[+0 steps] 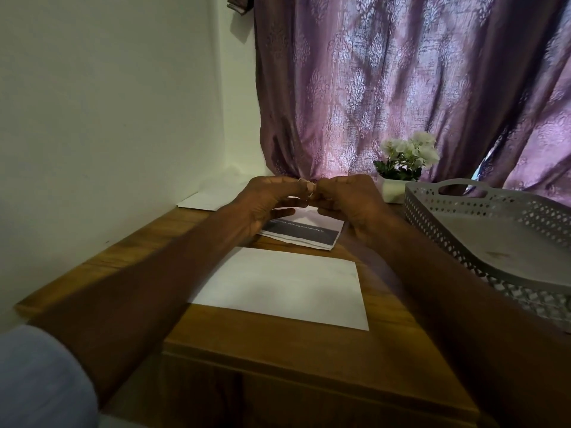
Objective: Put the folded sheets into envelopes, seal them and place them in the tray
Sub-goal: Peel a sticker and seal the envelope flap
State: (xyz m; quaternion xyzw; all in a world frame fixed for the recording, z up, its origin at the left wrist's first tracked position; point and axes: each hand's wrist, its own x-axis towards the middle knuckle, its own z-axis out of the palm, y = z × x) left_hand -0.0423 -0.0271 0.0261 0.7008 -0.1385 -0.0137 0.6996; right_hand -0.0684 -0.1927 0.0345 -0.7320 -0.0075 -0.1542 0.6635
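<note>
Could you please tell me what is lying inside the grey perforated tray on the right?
The tray shows only its bare grey floor with a faint smudge; no envelopes lie in it yet. Its near corner runs out of view, so that part cannot be checked.

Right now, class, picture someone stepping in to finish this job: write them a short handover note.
Left hand and right hand: raised together above the desk, fingertips pinching one small item between them; what it is cannot be told.
Folded sheets: on the desk under the hands.
White envelope: flat on the desk, nearer you.
More white paper: by the wall.
Tray: to the right, nothing in it.
Done: no envelope in the tray.
Left: fill, seal, place in tray.
</note>
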